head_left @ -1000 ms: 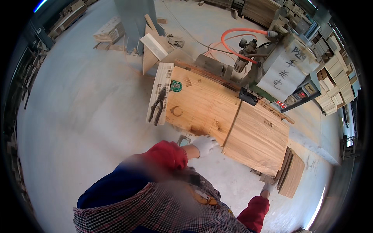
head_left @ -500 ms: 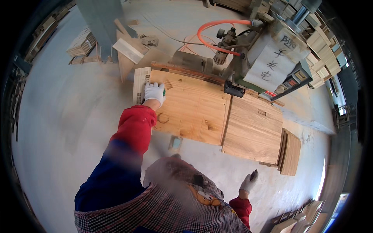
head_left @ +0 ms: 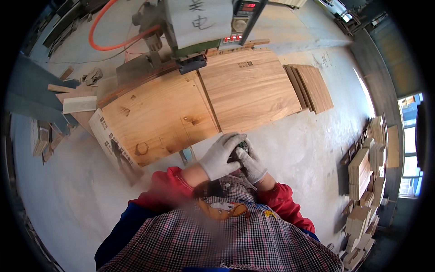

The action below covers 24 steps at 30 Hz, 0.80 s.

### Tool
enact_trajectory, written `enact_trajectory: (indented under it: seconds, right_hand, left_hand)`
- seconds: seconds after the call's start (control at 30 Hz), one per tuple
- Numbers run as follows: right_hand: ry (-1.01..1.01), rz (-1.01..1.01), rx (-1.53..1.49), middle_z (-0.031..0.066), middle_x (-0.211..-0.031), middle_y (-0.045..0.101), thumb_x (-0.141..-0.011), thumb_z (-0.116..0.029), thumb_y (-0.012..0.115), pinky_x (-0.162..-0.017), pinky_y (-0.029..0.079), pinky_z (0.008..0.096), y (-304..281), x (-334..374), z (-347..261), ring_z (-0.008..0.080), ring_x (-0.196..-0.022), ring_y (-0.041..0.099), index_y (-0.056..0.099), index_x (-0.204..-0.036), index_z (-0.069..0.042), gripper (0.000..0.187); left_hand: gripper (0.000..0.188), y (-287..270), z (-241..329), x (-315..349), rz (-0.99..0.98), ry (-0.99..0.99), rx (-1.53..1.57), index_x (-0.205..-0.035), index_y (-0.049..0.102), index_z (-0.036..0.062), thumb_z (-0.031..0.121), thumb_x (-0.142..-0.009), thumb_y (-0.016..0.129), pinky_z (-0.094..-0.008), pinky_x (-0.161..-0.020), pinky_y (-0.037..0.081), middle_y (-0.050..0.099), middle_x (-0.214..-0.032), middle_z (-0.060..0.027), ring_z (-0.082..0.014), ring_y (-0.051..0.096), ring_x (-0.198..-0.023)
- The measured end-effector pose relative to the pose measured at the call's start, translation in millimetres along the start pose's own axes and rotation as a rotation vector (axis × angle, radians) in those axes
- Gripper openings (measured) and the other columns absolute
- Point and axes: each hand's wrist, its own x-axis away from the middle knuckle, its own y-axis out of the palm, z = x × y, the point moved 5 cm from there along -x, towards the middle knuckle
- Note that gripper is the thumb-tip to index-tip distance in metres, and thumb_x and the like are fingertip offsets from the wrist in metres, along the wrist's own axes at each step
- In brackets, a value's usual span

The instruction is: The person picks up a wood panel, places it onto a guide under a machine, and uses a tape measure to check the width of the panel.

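Note:
Both my hands, in white work gloves, meet in front of my checked apron (head_left: 199, 235). My left hand (head_left: 219, 156) curls round a small dark object with a green part (head_left: 245, 145); its kind is mostly hidden by the fingers. From the other side my right hand (head_left: 253, 165) closes on the same object, thumb over it. Just beyond the hands lie a knotty pale wood board (head_left: 167, 118) and, to its right, a striped-grain wood panel (head_left: 249, 88) with a small dark printed mark near its far edge.
A machine (head_left: 195, 27) with a dark block (head_left: 192, 65) low over the boards, lit controls and an orange hose (head_left: 93, 34) stands beyond. Stacked panels (head_left: 312, 88) lie at the right end. Wood pieces (head_left: 360, 174) are piled far right; scraps (head_left: 79, 104) lie left.
My left hand has left the knotty board's left end and come back to my body with the small green object. My right hand has moved in and joined it. The view has turned rightward.

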Motion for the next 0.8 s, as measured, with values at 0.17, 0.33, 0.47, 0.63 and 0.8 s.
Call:
enact_trajectory:
  seconds: [0.17, 0.33, 0.47, 0.63, 0.8]
  right_hand:
    - [-0.230, 0.024, 0.426, 0.0150, -0.117, 0.048, -0.080, -0.021, 0.061, -0.091, 0.039, 0.0334, -38.0, 3.9, -15.8, 0.0246, -0.107, 0.049, 0.011, -0.136, 0.003, 0.079]
    - [-0.323, -0.082, 0.961, 0.0250, -0.113, 0.049, -0.077, -0.030, 0.062, -0.089, 0.040, 0.0352, -69.0, -7.5, -55.8, 0.0360, -0.105, 0.050, 0.015, -0.134, 0.004, 0.081]
    - [-0.371, -0.142, 1.127, 0.0255, -0.110, 0.051, -0.079, -0.035, 0.056, -0.083, 0.043, 0.0407, -116.3, -22.9, -72.9, 0.0407, -0.100, 0.050, 0.027, -0.131, 0.001, 0.069]
    - [-0.217, -0.117, 1.411, 0.0181, -0.098, 0.057, -0.076, -0.030, 0.055, -0.075, 0.045, 0.0432, -187.9, -42.6, -124.1, 0.0369, -0.088, 0.056, 0.044, -0.119, -0.011, 0.048]
    - [-0.034, 0.129, 1.615, 0.0129, -0.090, 0.059, -0.069, -0.026, 0.055, -0.072, 0.047, 0.0419, -321.4, -66.8, -176.0, 0.0328, -0.081, 0.058, 0.060, -0.091, -0.014, 0.026]
  left_hand:
    - [0.039, 25.4, -32.7, -19.9, -0.159, -0.311, 0.610, -0.116, 0.047, -0.0013, 0.003, -0.077, 0.052, -0.0275, -0.085, 0.042, 0.054, -0.104, -0.0094, -0.0141, 0.051, -0.097]
    - [0.022, 52.9, -39.8, -56.1, -0.211, -0.576, 0.508, -0.099, 0.055, -0.0020, 0.006, -0.079, 0.056, -0.0244, -0.068, 0.044, 0.057, -0.082, -0.0034, -0.0100, 0.052, -0.075]
    - [0.013, 80.4, -48.1, -93.4, -0.269, -0.639, 0.372, -0.088, 0.054, -0.0002, 0.008, -0.078, 0.059, -0.0243, -0.067, 0.043, 0.055, -0.078, -0.0033, -0.0101, 0.050, -0.072]
    - [0.011, 105.5, -59.4, -142.6, -0.226, -0.639, 0.286, -0.079, 0.051, 0.0031, 0.012, -0.077, 0.057, -0.0223, -0.064, 0.040, 0.051, -0.073, -0.0019, -0.0082, 0.048, -0.071]
    - [0.012, 11.6, -109.1, -122.9, 0.411, -0.822, 0.279, -0.078, 0.053, 0.0023, 0.013, -0.076, 0.058, -0.0259, -0.061, 0.040, 0.049, -0.067, -0.0006, -0.0129, 0.046, -0.063]
